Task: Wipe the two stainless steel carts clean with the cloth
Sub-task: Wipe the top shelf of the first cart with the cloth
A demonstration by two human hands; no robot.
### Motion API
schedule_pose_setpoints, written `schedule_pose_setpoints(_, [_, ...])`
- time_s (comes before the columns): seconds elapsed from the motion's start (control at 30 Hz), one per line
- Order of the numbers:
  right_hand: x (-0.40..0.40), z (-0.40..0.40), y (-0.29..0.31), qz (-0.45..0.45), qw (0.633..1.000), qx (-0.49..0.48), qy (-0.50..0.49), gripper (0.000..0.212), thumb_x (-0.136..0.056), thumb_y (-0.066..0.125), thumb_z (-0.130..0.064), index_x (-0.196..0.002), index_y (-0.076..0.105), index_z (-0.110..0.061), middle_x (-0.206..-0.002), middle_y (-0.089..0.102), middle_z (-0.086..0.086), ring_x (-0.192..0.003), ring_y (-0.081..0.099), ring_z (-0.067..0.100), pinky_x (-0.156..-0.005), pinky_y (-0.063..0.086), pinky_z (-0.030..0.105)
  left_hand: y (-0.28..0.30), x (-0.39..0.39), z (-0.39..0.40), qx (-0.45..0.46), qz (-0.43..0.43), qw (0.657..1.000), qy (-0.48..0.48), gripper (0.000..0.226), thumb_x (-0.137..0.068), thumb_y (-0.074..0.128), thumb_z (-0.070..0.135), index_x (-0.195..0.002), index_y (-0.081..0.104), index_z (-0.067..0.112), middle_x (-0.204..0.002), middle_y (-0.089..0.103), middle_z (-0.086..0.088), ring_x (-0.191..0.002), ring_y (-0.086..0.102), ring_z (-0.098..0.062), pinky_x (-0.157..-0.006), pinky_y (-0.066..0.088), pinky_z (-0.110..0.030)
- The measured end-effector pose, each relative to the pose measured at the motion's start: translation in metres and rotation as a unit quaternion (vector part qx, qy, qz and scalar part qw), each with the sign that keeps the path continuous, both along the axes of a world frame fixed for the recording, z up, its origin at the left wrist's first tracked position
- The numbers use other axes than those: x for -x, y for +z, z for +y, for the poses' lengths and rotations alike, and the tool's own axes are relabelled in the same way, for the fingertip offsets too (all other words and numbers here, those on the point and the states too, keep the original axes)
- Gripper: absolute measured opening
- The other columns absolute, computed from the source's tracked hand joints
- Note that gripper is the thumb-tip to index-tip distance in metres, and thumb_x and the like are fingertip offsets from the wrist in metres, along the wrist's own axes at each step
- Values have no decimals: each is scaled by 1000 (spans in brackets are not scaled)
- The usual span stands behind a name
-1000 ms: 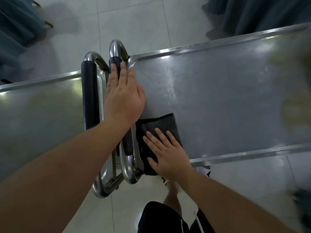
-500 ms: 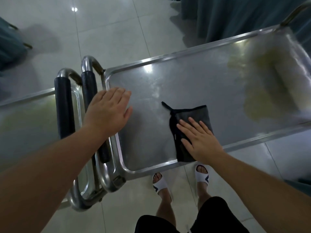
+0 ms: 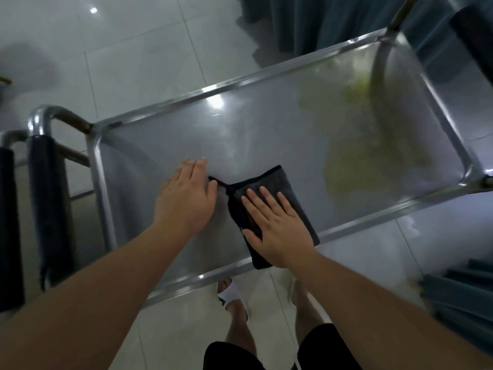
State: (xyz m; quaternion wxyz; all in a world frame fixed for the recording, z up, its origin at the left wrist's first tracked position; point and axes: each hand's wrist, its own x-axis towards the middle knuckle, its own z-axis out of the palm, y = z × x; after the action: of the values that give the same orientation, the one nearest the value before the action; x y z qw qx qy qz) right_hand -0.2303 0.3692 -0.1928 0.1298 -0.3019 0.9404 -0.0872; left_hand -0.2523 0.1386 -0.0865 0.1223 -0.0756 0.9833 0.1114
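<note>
At the far left edge, the dark padded handle of a second stainless steel cart (image 3: 9, 222) shows only in part, and just beside it stands the curved tubular handle with dark padding (image 3: 42, 198) belonging to the wide stainless steel cart (image 3: 266, 129) that fills the middle of the view. The left hand (image 3: 186, 196) rests flat on this cart's top shelf near its left end, fingers straight and together, closed on nothing; its fingertips lie just beside a small loop at the corner of the dark grey folded cloth (image 3: 277, 182). The cloth lies on the shelf against the near rim, and the right hand (image 3: 277, 225) presses down on it with the palm flat and the fingers spread, not curled round it. Further right, a yellowish-green smeared stain (image 3: 354, 156) spreads across the shelf toward the right end, well apart from the cloth. Below the near rim, a foot in a white sandal (image 3: 232, 292) stands on the pale tiled floor (image 3: 133, 49).
</note>
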Motion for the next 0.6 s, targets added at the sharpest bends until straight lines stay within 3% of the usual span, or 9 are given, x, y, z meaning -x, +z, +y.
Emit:
schedule_pose_setpoints(0.37, [86,175,8,25,998,-51,-10,72,-105,20,-64,-165,1,-30,-173,0,-11,-158,-6,13,-127,6,46,-47,28,113,-77,37,990,115,60,-108,40,39,-160,38,10,-168,34,-13,-156,29,-32,-125,26,-49])
schedule_pose_setpoints(0.6, [141,278,17,33,995,-85,-31,73,-103,15,-65,-165,-4,-32,-172,-3,-11,-158,-8,12,-128,6,46,-70,30,142,-34,61,988,138,68,-105,26,52,-164,28,18,-173,24,-8,-161,18,-27,-127,22,-50])
